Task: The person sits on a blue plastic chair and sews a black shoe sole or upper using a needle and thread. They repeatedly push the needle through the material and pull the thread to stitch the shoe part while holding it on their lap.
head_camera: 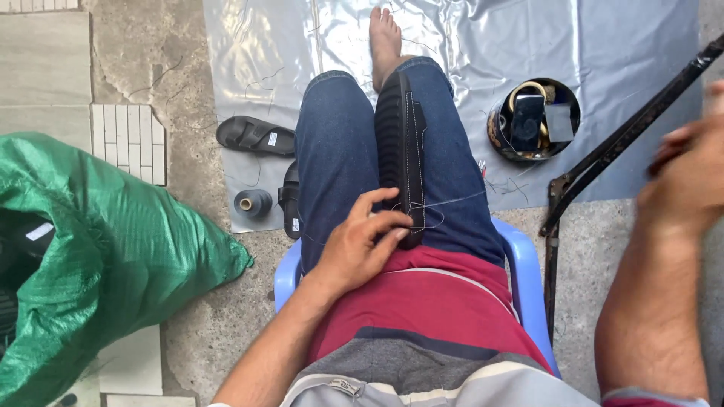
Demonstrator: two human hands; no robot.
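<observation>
Right hand (682, 177) raised, blurred, grip unclear, left hand (362, 245) pressing black shoe (400, 143) between knees

I sit at a makeshift shoe-repair spot on bare concrete floor (173, 68): grey plastic sheet (603, 45) at twelve o'clock, thread spool (252, 202) at ten, green woven sack (113, 249) at nine, round tool tin (534, 120) at one.
</observation>
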